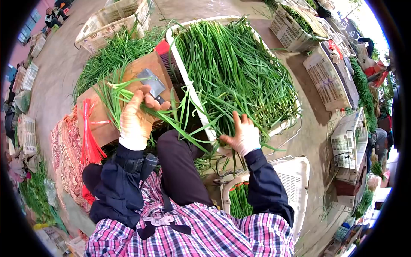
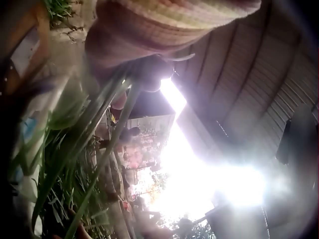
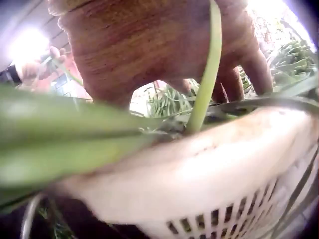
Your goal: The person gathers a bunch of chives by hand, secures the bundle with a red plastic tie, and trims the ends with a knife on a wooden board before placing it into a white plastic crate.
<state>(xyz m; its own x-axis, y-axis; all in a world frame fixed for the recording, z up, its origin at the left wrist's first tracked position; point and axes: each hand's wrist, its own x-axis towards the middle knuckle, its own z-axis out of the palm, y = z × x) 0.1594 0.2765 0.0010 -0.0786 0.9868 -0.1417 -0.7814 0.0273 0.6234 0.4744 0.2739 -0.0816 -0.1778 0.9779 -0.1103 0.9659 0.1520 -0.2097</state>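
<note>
In the head view, my gloved left hand (image 1: pixel 136 115) grips a few garlic chives (image 1: pixel 175 122), long flat green leaves whose pale ends stick out on the far side. It is held over a brown board (image 1: pixel 96 128), right by a cleaver (image 1: pixel 152 82) with a dark handle. My gloved right hand (image 1: pixel 245 137) reaches over the near rim of a large white crate (image 1: pixel 192 91), thumb and fingers spread above the heaped chives (image 1: pixel 227 64). In the right wrist view the fingers (image 3: pixel 256 72) point down among leaves behind the rim, their tips partly hidden.
Red tie strips (image 1: pixel 87 141) hang over the board beside a patterned cloth (image 1: pixel 64 158). Loose chives (image 1: pixel 113 55) lie left of the large crate. A smaller white crate (image 1: pixel 295 180) with banded chives stands below my right arm. More crates (image 1: pixel 327 77) line the right side.
</note>
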